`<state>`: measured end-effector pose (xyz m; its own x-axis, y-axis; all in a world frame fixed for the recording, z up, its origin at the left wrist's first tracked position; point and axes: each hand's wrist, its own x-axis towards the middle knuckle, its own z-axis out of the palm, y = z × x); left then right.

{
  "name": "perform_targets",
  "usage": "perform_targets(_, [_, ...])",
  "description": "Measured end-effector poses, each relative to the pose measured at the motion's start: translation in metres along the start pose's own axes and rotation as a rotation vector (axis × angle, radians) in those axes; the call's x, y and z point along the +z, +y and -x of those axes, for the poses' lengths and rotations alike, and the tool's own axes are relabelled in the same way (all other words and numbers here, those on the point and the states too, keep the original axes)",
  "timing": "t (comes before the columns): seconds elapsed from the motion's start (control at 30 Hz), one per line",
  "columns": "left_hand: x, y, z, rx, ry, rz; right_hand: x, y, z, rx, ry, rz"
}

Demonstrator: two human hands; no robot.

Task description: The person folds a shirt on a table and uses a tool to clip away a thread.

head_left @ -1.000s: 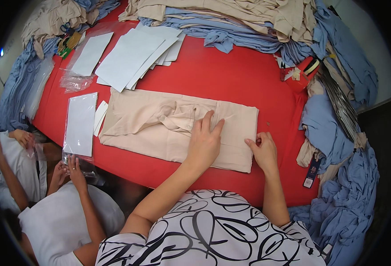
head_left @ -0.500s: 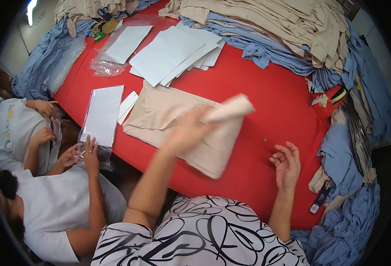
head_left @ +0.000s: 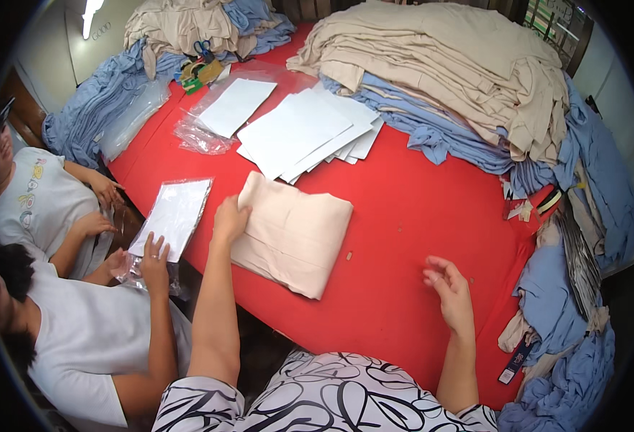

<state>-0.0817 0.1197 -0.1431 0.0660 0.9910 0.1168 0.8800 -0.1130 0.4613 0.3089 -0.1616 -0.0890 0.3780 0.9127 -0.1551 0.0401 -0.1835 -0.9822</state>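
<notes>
A beige garment (head_left: 292, 241), folded into a rough rectangle, lies flat in front of me. At its left edge rests my left hand (head_left: 231, 219), fingers curled in; what they pinch is hidden. My right hand (head_left: 451, 294) hovers over the red tabletop, right of the garment and apart from it, with loosely bent fingers and nothing in them. White sheets (head_left: 299, 137) lie in a loose stack just beyond the garment.
Beige garments (head_left: 439, 43) pile high over blue ones at the back right. Blue cloth (head_left: 554, 266) hangs along the right edge. On the left, a co-worker's hand (head_left: 155, 263) is on a clear bag (head_left: 177, 216) with a white sheet. A second person sits beyond.
My left hand has come left from above the garment, where it held a rolled beige bundle. The garment is now more compact. My view has tilted up slightly.
</notes>
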Motion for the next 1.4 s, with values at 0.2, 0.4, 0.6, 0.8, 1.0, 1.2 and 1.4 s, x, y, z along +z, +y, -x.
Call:
perform_targets(0.2, [0.022,0.027,0.093,-0.186,-0.261,0.470,0.065,-0.027,-0.027,-0.410,0.079,0.438])
perform_targets(0.4, [0.050,0.095,0.197,-0.088,-0.118,0.829,0.072,0.044,-0.086,-0.532,0.064,1.090])
perform_targets(0.6, [0.054,0.141,0.243,-0.164,-0.466,0.956,0.039,-0.002,-0.108,-0.695,0.315,1.241])
perform_targets(0.8, [0.033,0.120,0.205,0.121,-0.063,0.427,0.004,0.021,0.036,0.008,0.258,0.685])
perform_targets(1.0, [0.027,0.127,0.177,0.402,-0.152,0.287,0.032,0.054,0.085,0.095,0.206,0.634])
perform_targets(1.2, [0.015,0.125,0.171,0.271,-0.490,0.544,0.045,0.058,0.092,0.200,0.351,0.518])
perform_targets(1.4, [0.026,0.111,0.151,-0.087,-1.031,0.835,0.040,0.064,0.093,0.016,0.423,0.378])
